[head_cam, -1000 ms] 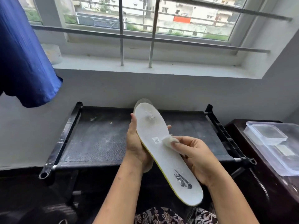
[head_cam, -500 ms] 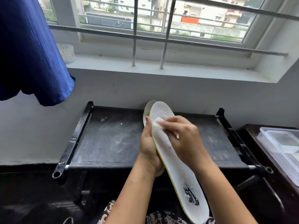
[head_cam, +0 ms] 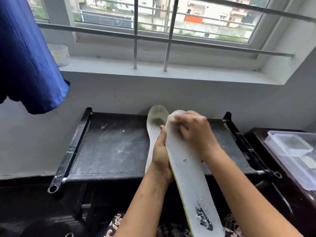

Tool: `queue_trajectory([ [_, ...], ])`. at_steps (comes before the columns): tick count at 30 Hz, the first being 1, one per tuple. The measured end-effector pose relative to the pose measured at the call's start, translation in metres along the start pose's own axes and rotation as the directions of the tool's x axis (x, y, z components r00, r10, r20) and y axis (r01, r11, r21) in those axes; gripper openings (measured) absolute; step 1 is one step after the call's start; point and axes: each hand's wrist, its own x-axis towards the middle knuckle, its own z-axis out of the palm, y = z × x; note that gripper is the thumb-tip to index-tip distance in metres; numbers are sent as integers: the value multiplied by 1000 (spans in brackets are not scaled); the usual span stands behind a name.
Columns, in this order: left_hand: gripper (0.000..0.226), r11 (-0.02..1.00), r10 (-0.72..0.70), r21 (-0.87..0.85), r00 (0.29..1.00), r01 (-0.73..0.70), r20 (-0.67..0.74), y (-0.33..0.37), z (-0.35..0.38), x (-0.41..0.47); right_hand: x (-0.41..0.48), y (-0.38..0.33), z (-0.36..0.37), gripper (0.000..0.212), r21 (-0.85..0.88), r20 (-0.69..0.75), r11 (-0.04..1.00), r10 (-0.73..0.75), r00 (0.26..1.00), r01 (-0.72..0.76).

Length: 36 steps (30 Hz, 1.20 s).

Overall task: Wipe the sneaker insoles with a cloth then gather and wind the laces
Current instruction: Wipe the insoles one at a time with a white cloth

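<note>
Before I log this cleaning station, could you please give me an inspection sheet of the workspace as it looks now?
Surface: black rack with a mesh top, dusted with white specks.
Job's things: white insole with a yellow edge, held tilted; second insole behind it, with a grey smudge at its toe; white cloth at the held insole's toe end; laces, nothing seen.
Clutter: clear plastic containers on a dark cabinet; white tub on the sill.
Hands: left hand grips the white insole's edge; right hand, motion-blurred, presses the cloth onto it.
Cables: nothing seen.
Surroundings: barred window; blue fabric hanging at left.
</note>
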Motion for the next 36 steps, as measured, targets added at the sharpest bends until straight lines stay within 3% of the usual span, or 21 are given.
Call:
queue_trajectory([
  [2, 76, 998, -65, 18, 998, 64, 7, -1, -1, -2, 7, 23, -7, 24, -161, -62, 962, 211, 975, -219],
  [4, 79, 996, -88, 14, 996, 88, 22, -1, -3, -3, 11, 35, -19, 16, -147, -149, 929, 319, 936, -340],
  [7, 77, 996, -80, 27, 996, 79, 50, 1, -4, -3, 9, 11, -24, 13, -14, -149, 982, 186, 971, -190],
  [10, 72, 998, -58, 6, 995, 58, 76, 2, -1, -4, -3, -15, -10, 29, 124, -25, 992, 39, 999, -36],
  [12, 73, 998, -64, 21, 994, 63, 84, 2, -1, -5, -3, -3, -1, 32, 73, -25, 990, 122, 992, -120],
  [14, 78, 994, -100, 61, 992, 95, 80, 2, -3, -5, 2, 18, -3, 25, -82, -68, 947, 305, 950, -310],
  [16, 81, 991, -114, 85, 991, 108, 75, 3, -6, -4, 7, 29, -12, 19, -101, -131, 916, 374, 918, -388],
  [19, 77, 992, -108, 71, 991, 102, 85, 6, -3, -6, 6, 5, -17, 23, 26, -161, 976, 216, 963, -215],
  [21, 71, 996, -60, 68, 996, 56, 67, 6, -2, -6, -1, -16, -6, 29, 87, -98, 994, 76, 992, -68],
  [25, 65, 994, -22, 110, 999, 17, 43, 8, 0, -7, -10, -19, 10, 33, 5, 6, 997, -81, 997, 81],
  [28, 67, 991, -70, 119, 994, 60, 79, 8, -2, -8, -5, 2, 0, 45, -127, -30, 990, 64, 997, -68],
  [30, 65, 986, -100, 144, 991, 87, 91, 9, 0, -9, -5, 7, -5, 49, -128, -67, 975, 172, 983, -179],
  [36, 65, 995, -27, 100, 999, 25, 22, 10, -10, -4, -28, -38, 9, 29, 65, 23, 997, 41, 999, -43],
])
